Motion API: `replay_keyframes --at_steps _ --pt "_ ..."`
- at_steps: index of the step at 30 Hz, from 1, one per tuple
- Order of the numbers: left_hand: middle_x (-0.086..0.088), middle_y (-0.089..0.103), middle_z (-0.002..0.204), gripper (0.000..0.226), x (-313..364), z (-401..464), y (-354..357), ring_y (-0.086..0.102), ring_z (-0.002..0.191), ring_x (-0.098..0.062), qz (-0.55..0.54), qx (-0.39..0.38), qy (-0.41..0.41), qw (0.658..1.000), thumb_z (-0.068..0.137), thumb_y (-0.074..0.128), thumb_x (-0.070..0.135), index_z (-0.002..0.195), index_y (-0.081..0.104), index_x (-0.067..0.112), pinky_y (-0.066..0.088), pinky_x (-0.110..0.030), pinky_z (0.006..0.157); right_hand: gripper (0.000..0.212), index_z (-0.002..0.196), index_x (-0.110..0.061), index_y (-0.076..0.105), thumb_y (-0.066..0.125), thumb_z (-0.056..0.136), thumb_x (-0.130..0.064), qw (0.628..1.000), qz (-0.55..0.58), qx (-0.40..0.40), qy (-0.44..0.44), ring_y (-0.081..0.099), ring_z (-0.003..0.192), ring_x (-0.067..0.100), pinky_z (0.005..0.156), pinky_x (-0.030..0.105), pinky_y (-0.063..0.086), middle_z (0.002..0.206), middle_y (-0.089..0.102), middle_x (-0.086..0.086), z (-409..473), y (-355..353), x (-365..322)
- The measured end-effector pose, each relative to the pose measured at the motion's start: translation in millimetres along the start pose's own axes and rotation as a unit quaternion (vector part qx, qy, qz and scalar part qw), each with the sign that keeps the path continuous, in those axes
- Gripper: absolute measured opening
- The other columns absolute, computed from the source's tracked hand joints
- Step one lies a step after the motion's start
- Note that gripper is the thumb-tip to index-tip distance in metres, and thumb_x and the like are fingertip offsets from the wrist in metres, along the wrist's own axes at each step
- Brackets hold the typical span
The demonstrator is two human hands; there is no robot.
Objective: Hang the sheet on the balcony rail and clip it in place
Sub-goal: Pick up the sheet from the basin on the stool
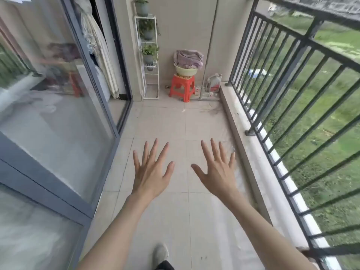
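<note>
A crumpled mauve sheet (188, 59) is heaped in a pale green basin (185, 71) on a red plastic stool (182, 87) at the far end of the balcony. The dark metal balcony rail (303, 40) runs along the right side. My left hand (152, 173) and my right hand (218, 170) are held out in front of me over the tiled floor, palms down, fingers spread and straight, holding nothing. Both are far from the sheet. I see no clips.
A white plant rack (148, 55) with potted plants stands left of the stool. A plastic jug (213, 83) sits in the far right corner by a low concrete kerb (243, 145). Sliding glass doors (64, 106) line the left. My shoe (160, 253) shows at the bottom.
</note>
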State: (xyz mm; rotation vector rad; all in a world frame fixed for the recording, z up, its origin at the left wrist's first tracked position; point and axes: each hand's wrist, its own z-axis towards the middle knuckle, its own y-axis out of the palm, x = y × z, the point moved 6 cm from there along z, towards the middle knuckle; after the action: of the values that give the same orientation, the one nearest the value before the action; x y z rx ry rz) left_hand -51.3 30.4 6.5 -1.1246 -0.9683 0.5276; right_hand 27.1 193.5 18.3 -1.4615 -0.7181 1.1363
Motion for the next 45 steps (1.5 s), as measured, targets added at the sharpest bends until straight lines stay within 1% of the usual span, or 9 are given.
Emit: replay_keyframes --at_steps 5,9,14,17,22,29,37,42,45 --pt "0.003 -0.003 0.158 0.072 -33 103 -21 -0.015 0.143 -0.019 0.015 0.031 0.006 0.999 0.079 0.001 0.061 0.146 0.005 0.037 -0.015 -0.048 0.113 0.072 0.148 -0.033 0.001 0.034 0.090 -0.060 1.000 0.008 0.029 -0.002 -0.008 0.145 0.021 0.114 0.055 -0.001 0.158 -0.003 -0.002 107 3 -19" --pt "0.003 -0.002 0.158 0.073 -47 177 -18 -0.016 0.143 -0.018 0.023 0.016 0.020 0.999 0.078 0.001 0.061 0.146 0.006 0.036 -0.014 -0.049 0.113 0.072 0.148 -0.033 0.000 0.034 0.090 -0.059 0.999 0.016 0.034 0.006 -0.009 0.145 0.021 0.113 0.055 -0.004 0.158 -0.004 -0.001 179 5 -21" --pt "0.003 -0.007 0.157 0.072 -57 251 10 -0.019 0.142 -0.017 0.034 -0.022 0.035 0.999 0.079 0.000 0.061 0.146 0.004 0.037 -0.018 -0.046 0.112 0.072 0.148 -0.034 0.000 0.035 0.090 -0.059 0.999 0.017 0.023 0.026 -0.009 0.145 0.021 0.113 0.054 -0.004 0.158 -0.004 -0.002 254 20 -4" --pt "0.002 -0.006 0.158 0.073 -64 304 25 -0.017 0.143 -0.019 0.031 -0.030 0.032 0.999 0.078 0.001 0.061 0.146 0.007 0.037 -0.016 -0.048 0.112 0.072 0.148 -0.033 0.000 0.035 0.090 -0.058 0.999 0.016 0.005 0.029 -0.009 0.145 0.021 0.113 0.054 -0.004 0.158 -0.004 -0.001 306 30 10" --pt "0.000 0.000 0.158 0.073 -62 421 32 -0.012 0.144 -0.021 0.028 0.003 0.024 0.999 0.079 0.005 0.062 0.146 0.011 0.035 -0.013 -0.051 0.113 0.072 0.148 -0.033 0.000 0.035 0.090 -0.058 0.999 0.015 0.011 0.026 -0.010 0.145 0.021 0.114 0.054 -0.002 0.158 -0.006 -0.001 420 28 40" --pt "0.001 -0.001 0.158 0.072 -53 563 41 -0.013 0.144 -0.020 0.036 0.006 0.015 0.999 0.079 0.006 0.062 0.146 0.009 0.037 -0.013 -0.051 0.113 0.072 0.148 -0.032 0.005 0.037 0.090 -0.058 1.000 0.005 0.019 0.013 -0.009 0.145 0.021 0.113 0.054 -0.004 0.158 -0.004 -0.001 574 12 73" --pt "0.001 0.002 0.158 0.074 -87 708 69 -0.012 0.144 -0.021 0.031 -0.016 0.004 0.999 0.078 0.006 0.064 0.146 0.014 0.036 -0.013 -0.051 0.112 0.072 0.148 -0.033 0.003 0.037 0.090 -0.058 1.000 -0.007 -0.005 0.010 -0.008 0.145 0.022 0.113 0.055 -0.002 0.158 -0.004 0.000 727 31 81" --pt "0.002 -0.004 0.158 0.076 -123 818 88 -0.017 0.143 -0.020 0.036 -0.050 0.010 0.998 0.075 0.001 0.065 0.146 0.008 0.038 -0.013 -0.051 0.113 0.073 0.148 -0.034 0.001 0.037 0.089 -0.059 0.999 -0.014 -0.002 0.030 -0.007 0.145 0.022 0.113 0.055 -0.003 0.158 -0.004 -0.001 835 51 78" --pt "0.002 -0.003 0.158 0.076 -146 892 79 -0.016 0.143 -0.020 0.035 -0.039 0.021 0.998 0.075 0.002 0.065 0.146 0.009 0.038 -0.012 -0.052 0.113 0.073 0.147 -0.035 -0.001 0.036 0.089 -0.060 0.999 -0.010 0.002 0.048 -0.007 0.145 0.022 0.113 0.056 -0.003 0.158 -0.005 -0.001 898 55 69"
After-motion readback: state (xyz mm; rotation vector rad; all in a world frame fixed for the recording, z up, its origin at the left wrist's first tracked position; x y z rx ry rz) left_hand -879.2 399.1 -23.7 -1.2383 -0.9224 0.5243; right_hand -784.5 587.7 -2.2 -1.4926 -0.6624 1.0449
